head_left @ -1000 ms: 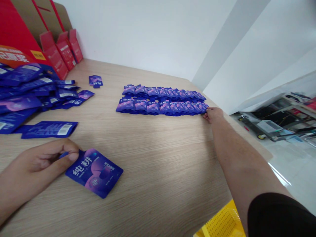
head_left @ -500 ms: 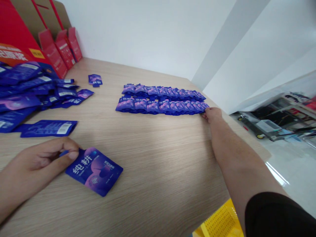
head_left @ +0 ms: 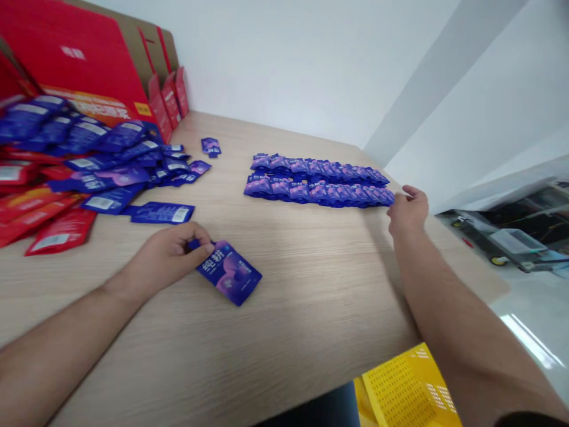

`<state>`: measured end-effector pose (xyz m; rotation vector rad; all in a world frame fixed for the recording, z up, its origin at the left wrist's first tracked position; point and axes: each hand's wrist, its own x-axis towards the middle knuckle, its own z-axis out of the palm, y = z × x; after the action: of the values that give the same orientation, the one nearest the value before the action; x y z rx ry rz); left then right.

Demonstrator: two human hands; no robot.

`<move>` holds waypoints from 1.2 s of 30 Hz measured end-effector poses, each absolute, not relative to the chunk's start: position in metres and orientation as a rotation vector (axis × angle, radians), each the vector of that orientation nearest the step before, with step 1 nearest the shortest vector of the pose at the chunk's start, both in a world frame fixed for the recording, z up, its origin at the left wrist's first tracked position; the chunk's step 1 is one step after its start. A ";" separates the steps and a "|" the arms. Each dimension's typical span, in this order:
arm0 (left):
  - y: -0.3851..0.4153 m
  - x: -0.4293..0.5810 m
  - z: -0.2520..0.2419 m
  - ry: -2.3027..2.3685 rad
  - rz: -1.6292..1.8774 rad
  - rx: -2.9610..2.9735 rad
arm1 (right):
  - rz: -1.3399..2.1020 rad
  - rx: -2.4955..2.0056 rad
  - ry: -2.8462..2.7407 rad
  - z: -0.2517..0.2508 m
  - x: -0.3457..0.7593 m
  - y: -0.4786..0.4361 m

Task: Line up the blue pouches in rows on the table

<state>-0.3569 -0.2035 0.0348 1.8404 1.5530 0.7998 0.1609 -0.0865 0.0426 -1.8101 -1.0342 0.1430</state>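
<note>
My left hand pinches the corner of a blue-purple pouch with white lettering, which faces up just above or on the table; I cannot tell which. At the right end of two overlapping rows of the same pouches, my right hand is open, its fingers apart and nothing visible in them. The front row ends beside its fingertips. Behind it lies the back row. A single pouch lies apart, left of the rows.
A heap of blue pouches lies on the left, with red pouches nearby. Behind stand red cartons against the white wall. A yellow perforated crate is below the table's front edge. A cart stands on the floor at right.
My right hand has come off the end of the front row, its fingers now spread. My left hand still holds its pouch. The view has shifted left, showing more of the heap and the red pouches.
</note>
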 end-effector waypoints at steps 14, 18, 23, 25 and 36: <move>-0.203 -0.357 0.019 1.298 1.119 1.794 | 1.002 -1.524 -2.081 0.027 -0.103 -0.229; -0.204 -0.356 0.022 1.310 1.138 1.773 | 0.938 -1.547 -2.130 0.028 -0.115 -0.229; -0.209 -0.351 0.029 1.229 1.125 1.643 | 1.008 -1.532 -2.085 0.028 -0.106 -0.236; -0.210 -0.350 0.030 1.197 1.081 1.579 | 1.066 -1.525 -2.068 0.029 -0.099 -0.241; -0.210 -0.359 0.043 1.517 0.869 1.640 | 0.869 -1.684 -1.673 0.053 0.036 -0.235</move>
<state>-0.3587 -0.2095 0.0428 1.6396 1.5174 0.8686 0.0362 -0.2352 0.0532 -1.6841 -1.6732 0.8689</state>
